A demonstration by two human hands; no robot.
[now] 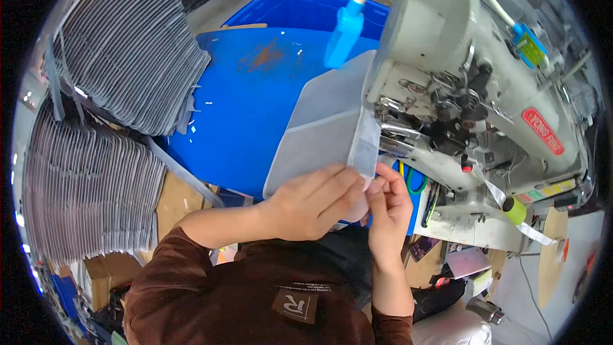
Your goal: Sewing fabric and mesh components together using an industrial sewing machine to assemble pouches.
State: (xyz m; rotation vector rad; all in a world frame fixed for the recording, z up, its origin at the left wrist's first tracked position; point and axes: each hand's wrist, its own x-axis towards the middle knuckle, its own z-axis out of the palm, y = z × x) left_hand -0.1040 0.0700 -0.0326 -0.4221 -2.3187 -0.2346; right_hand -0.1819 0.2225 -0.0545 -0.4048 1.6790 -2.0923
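A light grey fabric panel [319, 131] with a stitched border and a pale band across it hangs along the left side of a sewing machine [434, 13]. Bent over its near corner, my left hand [319, 203] has its fingers closed on the fabric edge. Close beside it, my right hand [388, 207] pinches near the same corner, thumb against fingers. The fingertips of both hands almost meet, and exactly what lies between the right ones is partly hidden. To the right of the panel's edge sits the machine's metal sewing head [447, 115].
Tall stacks of grey panels [128, 45] stand at the left, beside the blue tabletop [236, 115]. Beyond it is a blue bin [300, 3]. A light-blue fitting [345, 32] hangs from a white tube. Green-handled scissors [418, 182] lie by the machine, where white tape [535, 235] trails.
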